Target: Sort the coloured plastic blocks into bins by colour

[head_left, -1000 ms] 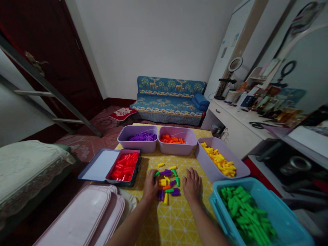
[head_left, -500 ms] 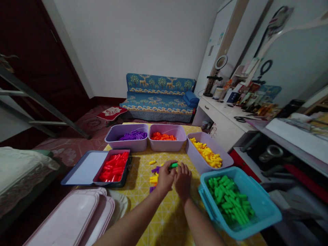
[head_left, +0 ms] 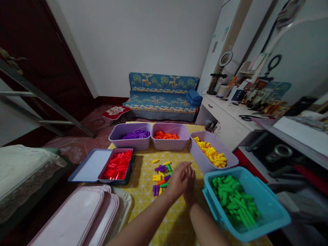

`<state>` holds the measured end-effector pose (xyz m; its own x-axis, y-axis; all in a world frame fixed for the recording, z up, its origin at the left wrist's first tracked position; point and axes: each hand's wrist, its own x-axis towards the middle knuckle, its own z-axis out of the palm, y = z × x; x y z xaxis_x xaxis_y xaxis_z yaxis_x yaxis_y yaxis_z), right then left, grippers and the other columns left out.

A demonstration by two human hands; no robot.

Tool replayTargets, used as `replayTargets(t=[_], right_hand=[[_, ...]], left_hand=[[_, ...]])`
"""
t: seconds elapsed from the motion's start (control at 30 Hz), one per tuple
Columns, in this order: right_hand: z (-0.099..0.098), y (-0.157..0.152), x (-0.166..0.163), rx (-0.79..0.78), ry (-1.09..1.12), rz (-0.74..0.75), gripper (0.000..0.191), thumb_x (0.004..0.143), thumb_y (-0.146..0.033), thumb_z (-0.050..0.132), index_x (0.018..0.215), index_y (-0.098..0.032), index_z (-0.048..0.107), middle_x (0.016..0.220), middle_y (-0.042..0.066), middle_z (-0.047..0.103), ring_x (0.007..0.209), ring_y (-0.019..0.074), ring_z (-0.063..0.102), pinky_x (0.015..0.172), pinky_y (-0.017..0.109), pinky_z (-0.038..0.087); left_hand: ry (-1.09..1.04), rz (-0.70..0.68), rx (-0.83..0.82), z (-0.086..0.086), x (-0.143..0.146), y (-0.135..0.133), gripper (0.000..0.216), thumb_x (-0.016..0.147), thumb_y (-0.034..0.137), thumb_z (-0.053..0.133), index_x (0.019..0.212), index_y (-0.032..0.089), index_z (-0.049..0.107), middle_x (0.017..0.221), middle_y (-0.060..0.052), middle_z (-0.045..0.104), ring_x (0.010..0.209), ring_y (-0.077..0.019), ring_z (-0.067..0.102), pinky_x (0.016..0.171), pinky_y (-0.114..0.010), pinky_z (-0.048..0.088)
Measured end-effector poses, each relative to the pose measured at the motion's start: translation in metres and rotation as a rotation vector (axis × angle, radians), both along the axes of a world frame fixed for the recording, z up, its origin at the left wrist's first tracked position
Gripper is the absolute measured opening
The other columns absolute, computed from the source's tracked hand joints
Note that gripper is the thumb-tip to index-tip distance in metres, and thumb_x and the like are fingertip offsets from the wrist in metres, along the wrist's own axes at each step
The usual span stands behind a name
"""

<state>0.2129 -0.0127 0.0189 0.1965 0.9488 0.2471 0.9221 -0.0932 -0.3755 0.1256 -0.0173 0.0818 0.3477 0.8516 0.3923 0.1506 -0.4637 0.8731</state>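
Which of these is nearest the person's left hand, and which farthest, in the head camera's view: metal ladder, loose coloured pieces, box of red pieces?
1. Loose coloured pieces: just left of the left hand, on the yellow cloth.
2. Box of red pieces: farther left.
3. Metal ladder: far left, near the dark red door.

Left hand [head_left: 178, 182] was at the left edge of the loose pieces [head_left: 161, 182] 1 s earlier, then crossed over to meet the right hand [head_left: 190, 181], which turned in from lying palm down. The green piece showing between them 0.5 s earlier slipped out of sight.
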Motion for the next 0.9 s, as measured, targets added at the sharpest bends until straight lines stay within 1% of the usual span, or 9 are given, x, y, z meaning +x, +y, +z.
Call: replayTargets(t=[0.03, 0.1, 0.13, 0.2, 0.27, 0.37, 0.53, 0.73, 0.9], right_hand=[[0.000, 0.000, -0.001, 0.009, -0.026, -0.033, 0.040, 0.092, -0.020, 0.039, 0.122, -0.011, 0.064, 0.135, 0.016, 0.059, 0.133, 0.0221, 0.044, 0.109, 0.038, 0.033], [-0.001, -0.001, -0.002, 0.024, -0.107, -0.084, 0.042, 0.091, -0.021, 0.046, 0.131, -0.015, 0.059, 0.145, 0.013, 0.050, 0.139, 0.0261, 0.038, 0.113, 0.044, 0.027], [-0.002, 0.000, -0.003, 0.021, -0.142, -0.096, 0.043, 0.091, -0.022, 0.048, 0.133, -0.017, 0.057, 0.148, 0.012, 0.048, 0.140, 0.0275, 0.036, 0.113, 0.046, 0.025], [-0.004, 0.000, -0.003, 0.007, -0.179, -0.097, 0.043, 0.092, -0.024, 0.047, 0.133, -0.017, 0.056, 0.149, 0.010, 0.046, 0.140, 0.0281, 0.034, 0.113, 0.046, 0.025], [-0.005, 0.001, -0.003, -0.003, -0.194, -0.095, 0.043, 0.093, -0.025, 0.045, 0.133, -0.017, 0.055, 0.150, 0.010, 0.046, 0.140, 0.0280, 0.034, 0.113, 0.046, 0.024], [-0.005, 0.001, -0.003, -0.006, -0.216, -0.091, 0.043, 0.093, -0.026, 0.043, 0.133, -0.017, 0.055, 0.149, 0.010, 0.046, 0.140, 0.0276, 0.034, 0.112, 0.045, 0.024], [-0.005, 0.001, -0.002, -0.003, -0.227, -0.083, 0.043, 0.093, -0.026, 0.042, 0.134, -0.018, 0.054, 0.149, 0.010, 0.046, 0.140, 0.0265, 0.034, 0.112, 0.043, 0.024], [-0.005, 0.001, -0.002, -0.021, -0.213, -0.088, 0.045, 0.093, -0.026, 0.042, 0.136, -0.017, 0.053, 0.150, 0.011, 0.045, 0.140, 0.0262, 0.032, 0.113, 0.044, 0.024], [-0.006, 0.001, -0.002, -0.026, -0.210, -0.087, 0.046, 0.093, -0.026, 0.042, 0.136, -0.018, 0.053, 0.150, 0.011, 0.044, 0.141, 0.0263, 0.031, 0.113, 0.045, 0.023]], left_hand=[[0.029, 0.079, 0.018, -0.007, -0.023, 0.001, 0.048, 0.081, 0.007, 0.047, 0.123, 0.025, 0.062, 0.123, -0.008, 0.064, 0.116, -0.0226, 0.058, 0.104, -0.043, 0.045], [0.115, 0.281, 0.023, -0.026, -0.070, 0.000, 0.045, 0.080, 0.005, 0.045, 0.116, 0.021, 0.065, 0.117, -0.010, 0.065, 0.113, -0.0236, 0.059, 0.101, -0.045, 0.046], [0.179, 0.343, 0.007, -0.037, -0.091, -0.001, 0.045, 0.080, 0.005, 0.045, 0.116, 0.021, 0.065, 0.115, -0.009, 0.065, 0.111, -0.0238, 0.059, 0.100, -0.045, 0.046], [0.259, 0.405, -0.024, -0.056, -0.122, -0.003, 0.040, 0.079, 0.006, 0.046, 0.110, 0.020, 0.068, 0.110, -0.009, 0.067, 0.105, -0.0238, 0.060, 0.095, -0.043, 0.049], [0.292, 0.381, -0.036, -0.069, -0.137, -0.003, 0.033, 0.084, 0.010, 0.045, 0.105, 0.019, 0.069, 0.107, -0.009, 0.068, 0.102, -0.0233, 0.062, 0.092, -0.041, 0.050], [0.312, 0.315, -0.029, -0.073, -0.137, 0.002, 0.032, 0.086, 0.014, 0.048, 0.108, 0.021, 0.070, 0.111, -0.008, 0.069, 0.105, -0.0232, 0.061, 0.094, -0.040, 0.049], [0.428, 0.233, -0.086, -0.060, -0.124, 0.012, 0.039, 0.078, 0.007, 0.055, 0.110, 0.023, 0.071, 0.116, -0.007, 0.068, 0.111, -0.0231, 0.057, 0.098, -0.037, 0.045], [0.535, 0.297, -0.213, -0.052, -0.120, 0.014, 0.037, 0.078, 0.009, 0.059, 0.112, 0.023, 0.068, 0.106, -0.006, 0.067, 0.099, -0.0188, 0.062, 0.086, -0.028, 0.046], [0.577, 0.341, -0.205, -0.057, -0.121, 0.013, 0.024, 0.080, 0.016, 0.059, 0.102, 0.019, 0.069, 0.099, -0.007, 0.069, 0.094, -0.0205, 0.062, 0.082, -0.029, 0.045]])
